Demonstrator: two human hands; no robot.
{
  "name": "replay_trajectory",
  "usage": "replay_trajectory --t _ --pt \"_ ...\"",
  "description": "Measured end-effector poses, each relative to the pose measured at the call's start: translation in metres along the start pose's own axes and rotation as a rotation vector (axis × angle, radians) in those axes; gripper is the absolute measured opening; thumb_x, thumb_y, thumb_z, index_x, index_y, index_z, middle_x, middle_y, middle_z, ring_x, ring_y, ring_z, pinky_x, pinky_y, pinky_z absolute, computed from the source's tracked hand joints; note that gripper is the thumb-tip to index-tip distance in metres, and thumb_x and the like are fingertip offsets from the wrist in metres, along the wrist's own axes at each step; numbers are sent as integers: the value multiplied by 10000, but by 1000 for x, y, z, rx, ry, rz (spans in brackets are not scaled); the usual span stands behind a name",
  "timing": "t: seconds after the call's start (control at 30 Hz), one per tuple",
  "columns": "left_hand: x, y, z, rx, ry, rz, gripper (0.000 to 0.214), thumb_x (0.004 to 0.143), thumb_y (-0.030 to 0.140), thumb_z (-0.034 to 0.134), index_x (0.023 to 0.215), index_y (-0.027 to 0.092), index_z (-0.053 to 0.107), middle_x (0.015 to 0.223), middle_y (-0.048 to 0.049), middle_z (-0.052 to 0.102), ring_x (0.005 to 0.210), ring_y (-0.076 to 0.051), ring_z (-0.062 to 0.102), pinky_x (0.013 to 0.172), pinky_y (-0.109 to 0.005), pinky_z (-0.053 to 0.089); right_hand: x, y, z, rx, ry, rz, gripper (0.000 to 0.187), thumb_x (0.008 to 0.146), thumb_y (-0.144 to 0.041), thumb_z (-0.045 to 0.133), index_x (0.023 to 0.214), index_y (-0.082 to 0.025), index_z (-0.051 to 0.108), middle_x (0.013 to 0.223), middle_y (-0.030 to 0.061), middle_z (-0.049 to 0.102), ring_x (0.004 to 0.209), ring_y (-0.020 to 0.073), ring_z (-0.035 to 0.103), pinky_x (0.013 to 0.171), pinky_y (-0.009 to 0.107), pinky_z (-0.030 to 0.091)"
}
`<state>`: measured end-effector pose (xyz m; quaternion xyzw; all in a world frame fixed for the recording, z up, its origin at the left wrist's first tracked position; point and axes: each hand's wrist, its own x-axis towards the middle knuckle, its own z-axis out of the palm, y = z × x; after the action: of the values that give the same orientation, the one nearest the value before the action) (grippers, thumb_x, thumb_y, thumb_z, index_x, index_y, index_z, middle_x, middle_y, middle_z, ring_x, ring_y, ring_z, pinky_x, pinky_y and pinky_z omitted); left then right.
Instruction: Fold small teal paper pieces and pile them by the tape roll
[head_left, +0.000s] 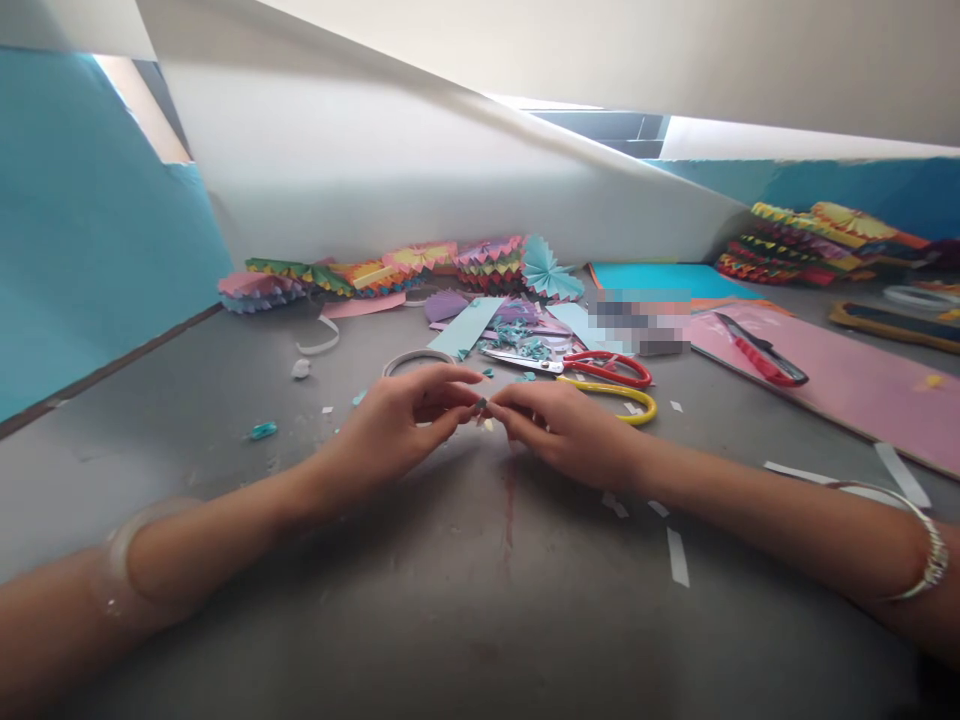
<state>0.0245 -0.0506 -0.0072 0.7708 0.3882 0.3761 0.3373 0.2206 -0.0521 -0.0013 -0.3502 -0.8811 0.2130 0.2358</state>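
Observation:
My left hand (386, 425) and my right hand (570, 425) meet at the fingertips over the middle of the table. Pinched between them is a small dark piece, perhaps a scrap of paper (482, 404); fingers cover most of it. Just behind my right hand lie scissors (609, 366) with one red and one yellow handle. A pale curved band (412, 358) shows behind my left hand. Teal paper shreds (517, 340) are heaped beyond the fingertips, beside a light blue paper strip (476, 325).
Folded paper rosettes (491, 268) line the wall at the back. A red utility knife (765, 350) rests on a pink board (840, 385) at right. White paper bits (677, 556) and a teal scrap (263, 431) are scattered on the grey table (420, 620).

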Motion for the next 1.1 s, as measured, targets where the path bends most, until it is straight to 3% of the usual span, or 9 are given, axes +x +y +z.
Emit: replay_trajectory --t 0.17,0.4,0.63,1.1 --pt "-3 2 3 24 -15 37 281 809 175 586 1087 142 560 963 -48 716 915 -154 675 874 -242 531 -1 6 1 -67 62 48 231 903 -243 408 883 -142 614 752 11 611 658 98 498 615 237 353" --pt "-1 6 3 244 -20 133 281 837 181 547 1116 164 582 1141 -55 659 1010 -171 641 884 -236 519 -2 9 3 52 81 78 227 894 -260 423 995 -157 598 850 22 634 709 107 527 636 241 380" --pt "-2 5 0 406 15 210 234 833 179 554 1059 163 612 1008 -50 714 851 -168 694 761 -235 551 -1 10 7 140 55 69 208 896 -241 420 967 -160 597 828 13 625 713 102 529 652 237 395" --pt "-3 10 -5 422 -10 206 197 825 170 546 1008 169 618 961 -45 728 822 -171 701 764 -252 546 1 4 3 113 34 59 192 888 -226 422 912 -161 602 795 14 625 698 107 529 653 246 406"
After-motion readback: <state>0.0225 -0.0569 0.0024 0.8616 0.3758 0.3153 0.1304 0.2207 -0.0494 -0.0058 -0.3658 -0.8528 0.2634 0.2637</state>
